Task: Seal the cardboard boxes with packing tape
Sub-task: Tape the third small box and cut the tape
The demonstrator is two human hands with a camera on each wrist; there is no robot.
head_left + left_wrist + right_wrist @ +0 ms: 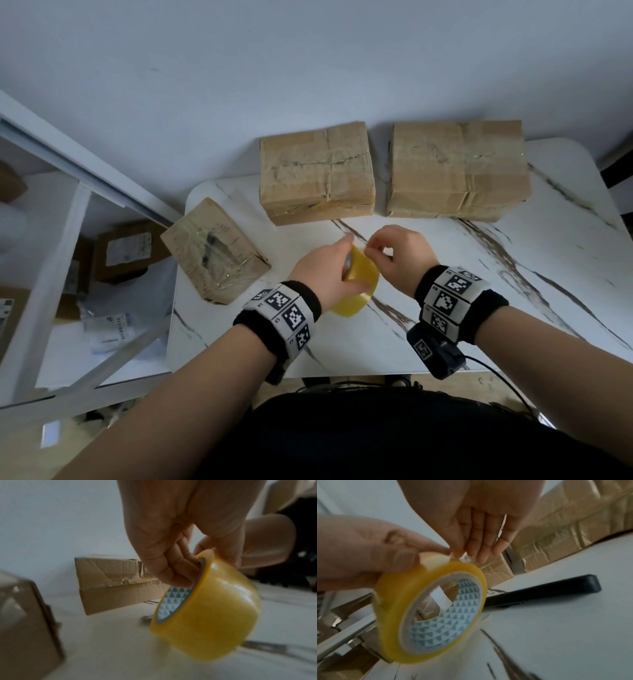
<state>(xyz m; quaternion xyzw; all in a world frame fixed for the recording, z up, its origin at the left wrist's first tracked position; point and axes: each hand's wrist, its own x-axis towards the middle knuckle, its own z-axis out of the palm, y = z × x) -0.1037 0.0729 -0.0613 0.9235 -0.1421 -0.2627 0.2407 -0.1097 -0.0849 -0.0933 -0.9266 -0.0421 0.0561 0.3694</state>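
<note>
While the yellow tape roll (359, 284) sits in the air just above the marble-pattern table (513, 274), left hand (320, 270) grips it: fingers (178, 566) curled through the core, thumb over the outer winding. Roll is tilted, open core facing toward the right wrist; core liner shows a blue triangle print. Right hand (399, 255) is at the top edge of the roll, just right of the left hand, thumb and forefinger closed together at the winding; whether they actually have the tape end pinched, cannot tell. Its other fingers (488, 538) hang straight and loose. Outward from the hands: small cardboard box (215, 250) lies to the left of the left hand, turned at an angle, glossy tape across its top. Middle box (315, 171) is straight beyond both hands, creased, tape already over top and front edge. Right box (459, 168) is beyond and right of the right hand, beside the middle one with a narrow gap, also taped. Right-wrist view shows a dark flat object (547, 589) on the table past the roll; cannot tell what it is. Both wrists carry black bands with printed marker tags. Left of the table, well off the left hand, a white shelf unit (68, 240) holds more parcels.
</note>
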